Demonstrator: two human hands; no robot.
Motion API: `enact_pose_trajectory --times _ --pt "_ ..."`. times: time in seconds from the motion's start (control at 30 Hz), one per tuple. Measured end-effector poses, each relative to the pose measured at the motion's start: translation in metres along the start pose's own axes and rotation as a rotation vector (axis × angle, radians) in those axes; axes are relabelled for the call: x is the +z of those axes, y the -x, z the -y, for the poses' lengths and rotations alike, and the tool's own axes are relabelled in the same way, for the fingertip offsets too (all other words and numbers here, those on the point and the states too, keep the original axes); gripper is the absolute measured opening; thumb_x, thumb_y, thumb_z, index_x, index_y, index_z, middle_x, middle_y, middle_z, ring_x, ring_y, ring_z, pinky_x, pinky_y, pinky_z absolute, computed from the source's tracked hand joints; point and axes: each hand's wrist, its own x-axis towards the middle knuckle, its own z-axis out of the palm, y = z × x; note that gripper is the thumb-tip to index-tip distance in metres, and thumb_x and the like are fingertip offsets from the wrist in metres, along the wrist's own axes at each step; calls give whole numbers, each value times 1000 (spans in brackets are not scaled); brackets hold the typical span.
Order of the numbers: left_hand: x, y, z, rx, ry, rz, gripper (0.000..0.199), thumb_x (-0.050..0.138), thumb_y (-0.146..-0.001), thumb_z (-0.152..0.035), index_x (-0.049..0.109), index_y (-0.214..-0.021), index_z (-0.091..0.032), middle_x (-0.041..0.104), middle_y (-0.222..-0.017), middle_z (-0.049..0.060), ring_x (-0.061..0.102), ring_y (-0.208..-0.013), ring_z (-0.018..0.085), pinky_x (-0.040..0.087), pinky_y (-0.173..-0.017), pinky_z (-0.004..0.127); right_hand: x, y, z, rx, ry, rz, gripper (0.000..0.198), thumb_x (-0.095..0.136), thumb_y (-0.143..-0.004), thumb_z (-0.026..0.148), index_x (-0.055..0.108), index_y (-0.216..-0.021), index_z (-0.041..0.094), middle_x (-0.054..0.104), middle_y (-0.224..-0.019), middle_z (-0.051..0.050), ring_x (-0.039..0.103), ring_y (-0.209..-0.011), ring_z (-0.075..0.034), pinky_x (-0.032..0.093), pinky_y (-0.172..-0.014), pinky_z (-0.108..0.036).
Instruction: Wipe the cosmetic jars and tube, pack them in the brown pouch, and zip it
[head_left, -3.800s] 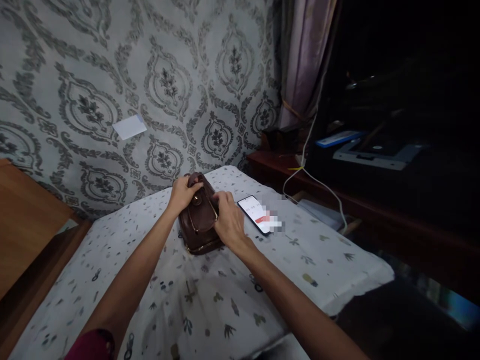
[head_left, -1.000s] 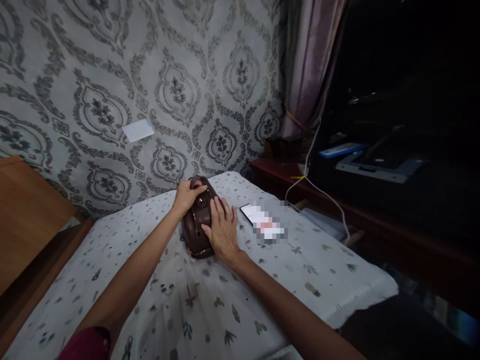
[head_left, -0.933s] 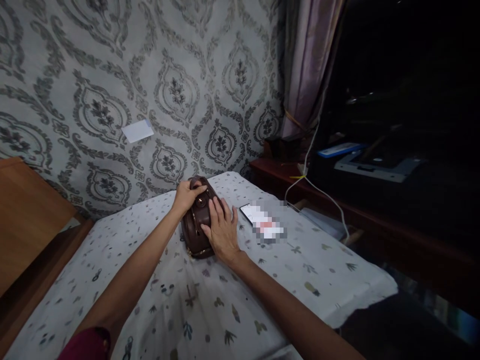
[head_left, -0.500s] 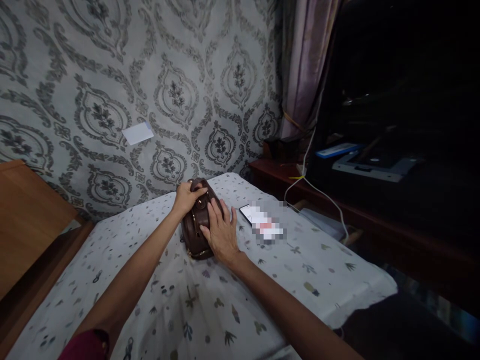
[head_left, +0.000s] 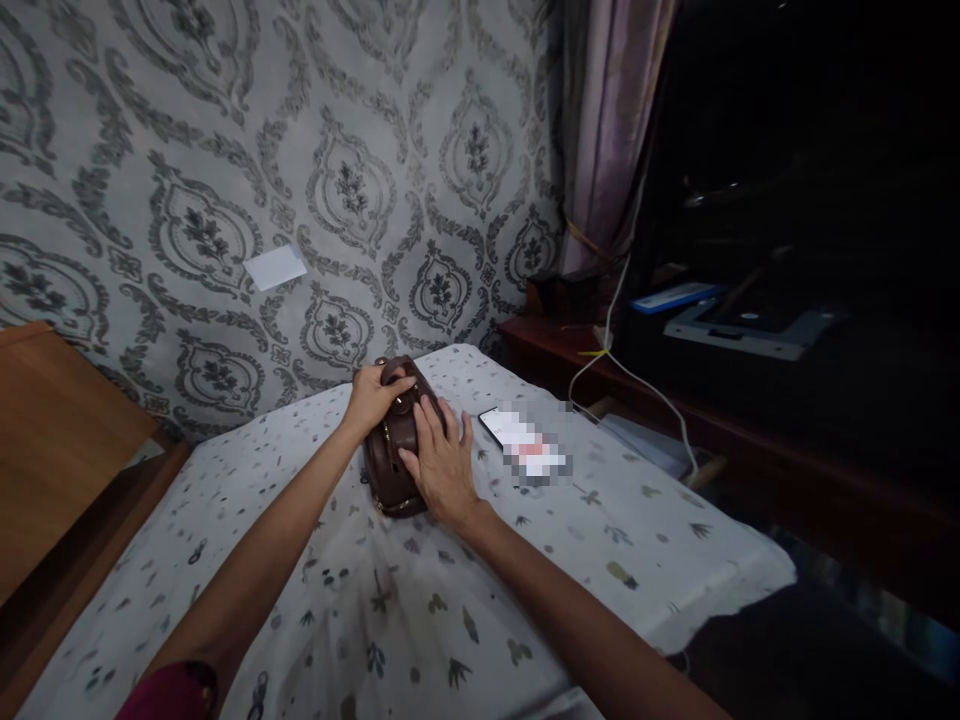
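Note:
A small brown leather handbag (head_left: 393,470) with gold-coloured zips rests on the patterned white cloth. My left hand (head_left: 370,398) is closed on its far upper part, near the handle, the thumb stretched across the top. Whether a zip pull sits between those fingers is hidden. My right hand (head_left: 444,462) lies flat against the bag's right side, fingers extended and thumb apart. Just right of that hand, a phone (head_left: 510,432) with a lit screen lies face up on the cloth, partly blurred out.
Behind the cloth-covered surface (head_left: 600,560) rises a patterned wall with a white card (head_left: 276,267) on it. A wooden panel (head_left: 67,430) stands at left. On the right are a dark red desk (head_left: 517,335), a white cable (head_left: 664,398) and an open drawer (head_left: 701,470).

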Motion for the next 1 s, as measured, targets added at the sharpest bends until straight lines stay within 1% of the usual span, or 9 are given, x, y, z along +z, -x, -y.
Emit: enact_pose_trajectory --times 0.2,0.3,0.47,0.6,0.7,0.77,0.8,0.9,1.0 --pt "-1 1 0 9 -18 20 29 74 -66 -42 64 -61 -15 54 -58 -4 46 -57 10 35 -58 24 0 -1 1 6 4 4 61 51 -97 37 37 -150 11 43 -155 -17 30 -146 -33 16 -118 -61" --pt "0 4 0 3 -20 29 30 74 -65 -43 63 -60 -16 53 -57 -4 45 -56 10 35 -57 24 0 -1 1 12 4 18 60 50 -98 38 37 -150 11 41 -157 -16 28 -147 -33 15 -118 -62" --pt "2 8 -1 14 -31 44 30 75 -66 -44 64 -63 -16 55 -59 -4 47 -58 11 36 -59 25 0 -2 2 19 5 44 60 48 -98 38 37 -151 11 36 -159 -16 23 -150 -34 13 -118 -63" --pt "-1 7 -3 47 -89 109 29 72 -71 -44 63 -64 -17 54 -58 -4 48 -58 12 38 -60 25 -2 -1 2 27 9 44 58 45 -99 36 37 -151 12 37 -159 -15 23 -150 -33 14 -119 -62" --pt "-12 5 -5 117 -158 161 23 70 -73 -39 68 -71 -17 63 -70 -1 56 -69 15 45 -69 27 -4 -1 2 17 11 31 57 44 -100 35 37 -151 12 38 -158 -16 24 -150 -33 16 -119 -61" --pt "-23 6 -4 135 -168 132 22 69 -74 -36 71 -83 -16 69 -83 2 61 -81 18 47 -78 28 -5 -1 2 -15 11 11 56 44 -100 33 37 -151 12 39 -158 -16 24 -150 -32 15 -119 -61" --pt "-29 7 -3 124 -178 105 24 68 -75 -35 71 -88 -16 71 -87 3 62 -83 19 47 -80 29 -5 -1 2 -44 11 0 56 43 -100 31 36 -152 12 40 -157 -17 25 -150 -31 14 -120 -60" --pt "-42 16 1 60 -280 58 23 64 -78 -34 71 -87 -15 70 -80 2 62 -77 19 47 -74 29 -3 -2 3 -162 4 -33 53 40 -100 25 37 -152 14 43 -156 -15 28 -149 -27 12 -121 -57" --pt "-46 26 1 69 -398 54 17 62 -78 -28 71 -84 -15 70 -77 2 61 -75 18 46 -72 28 -3 -5 6 -236 -10 -43 49 38 -101 20 41 -150 20 47 -154 -11 32 -147 -25 11 -121 -56"
